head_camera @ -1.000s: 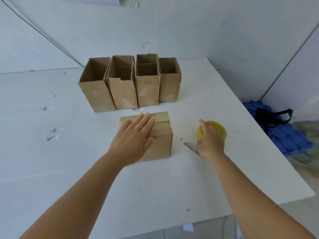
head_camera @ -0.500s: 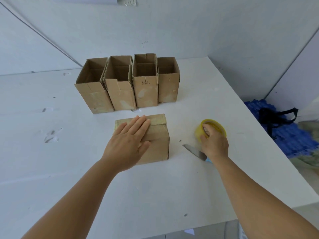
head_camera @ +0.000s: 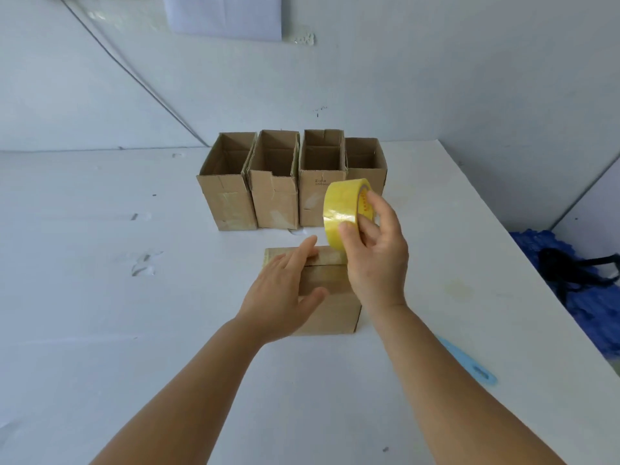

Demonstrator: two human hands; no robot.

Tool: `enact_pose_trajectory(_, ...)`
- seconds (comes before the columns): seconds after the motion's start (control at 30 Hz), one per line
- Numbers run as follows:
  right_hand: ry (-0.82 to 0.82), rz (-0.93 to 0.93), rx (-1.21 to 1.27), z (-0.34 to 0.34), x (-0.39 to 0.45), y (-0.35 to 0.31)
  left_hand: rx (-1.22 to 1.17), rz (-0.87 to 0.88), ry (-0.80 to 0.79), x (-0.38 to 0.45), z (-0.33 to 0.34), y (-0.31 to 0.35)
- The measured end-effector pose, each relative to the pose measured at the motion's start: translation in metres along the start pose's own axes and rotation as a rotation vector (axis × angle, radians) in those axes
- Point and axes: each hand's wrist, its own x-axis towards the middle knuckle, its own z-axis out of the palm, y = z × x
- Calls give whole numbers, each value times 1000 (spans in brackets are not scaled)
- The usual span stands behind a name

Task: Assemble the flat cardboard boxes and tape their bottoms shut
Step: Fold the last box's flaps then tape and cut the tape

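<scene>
A yellow tape roll is held upright in the right hand, thumb on its outer face and fingers curled over the rim, raised just above the far end of the box being worked on. That box lies under both hands on the white table, and the left hand is pressed flat and open on its upturned flaps, gripping nothing. The step in hand appears to be taping the bottom seam: the loose tape end should be found first, the flaps kept pinned tight together, and the strip laid along the seam and smoothed down. Beyond the hands, four finished boxes are stood in a row, touching, open tops up and seemingly empty. Beside the right forearm a blue-handled cutter is left lying.
</scene>
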Motion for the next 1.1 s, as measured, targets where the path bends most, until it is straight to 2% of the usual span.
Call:
enact_pose_trajectory(0.17,-23,-75,-70,23,-17,13,-350,-107,62,4,-12,3)
enact_pose_trajectory(0.3,-5,-87,-104,28,-19,22,-543,-310,309,5,-19,15)
enact_pose_trajectory(0.37,11,-87,-114,29,-19,25,-598,-428,375,5,-23,24)
enact_pose_trajectory(0.53,1,-176,-192,31,-23,26,-848,-617,165,17,-34,38)
enact_pose_trajectory(0.63,-28,-235,-225,29,-24,29,-837,-697,235,22,-34,35)
enact_pose_trajectory(0.77,-76,-334,-274,27,-22,30,-857,-726,285,23,-33,30)
enact_pose_trajectory(0.93,-100,-382,-165,24,-24,31,-919,-743,363,24,-27,29)
enact_pose_trajectory(1.0,-51,-366,-81,23,-26,33,-936,-740,363,25,-24,28)
enact_pose_trajectory(1.1,63,-243,10,25,-23,33,-984,-723,377,27,-21,27)
